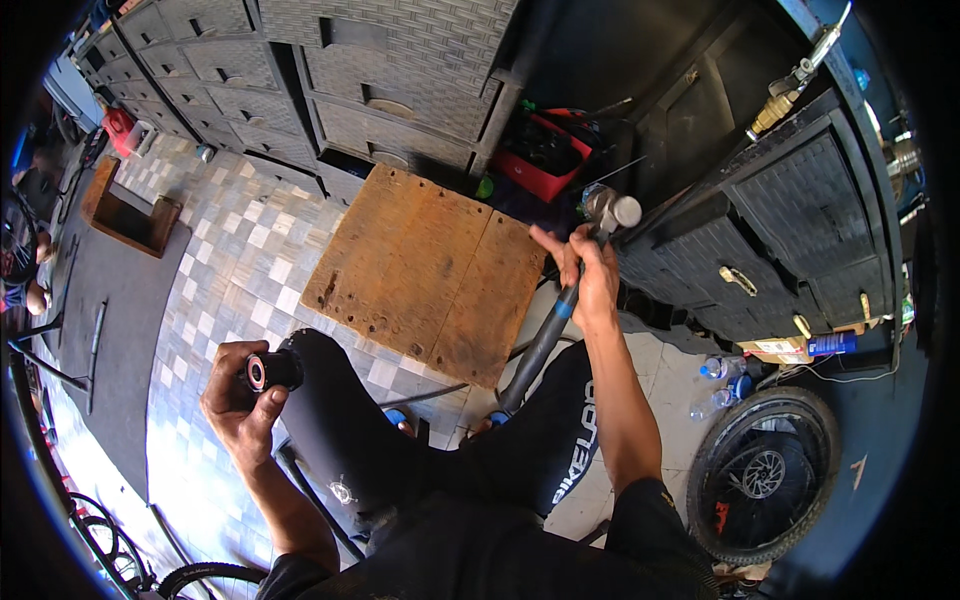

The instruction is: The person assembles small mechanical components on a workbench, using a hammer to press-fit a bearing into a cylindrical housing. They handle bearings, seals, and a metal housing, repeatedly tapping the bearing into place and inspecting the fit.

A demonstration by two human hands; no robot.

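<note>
My left hand (238, 400), above my left thigh, is closed around a short black cylindrical bike part (272, 372). A ringed opening like a bearing, with a reddish ring, shows at its near end. My right hand (592, 272) grips a hammer (545, 345) high on its dark handle, close below the pale, metallic head. A blue band circles the handle below my fingers, and the handle slants down toward my right knee. Between and beyond my hands is a worn wooden board (420, 265), with holes along its edges. Neither held thing touches the board.
Dark woven-pattern drawers (390, 75) stand beyond the board. A red box (548, 160) of dark items sits in the recess beside them. At right are a dark cabinet (800, 225), plastic bottles (722, 385) and a bicycle wheel (765, 475). A wooden frame (130, 210) lies far left.
</note>
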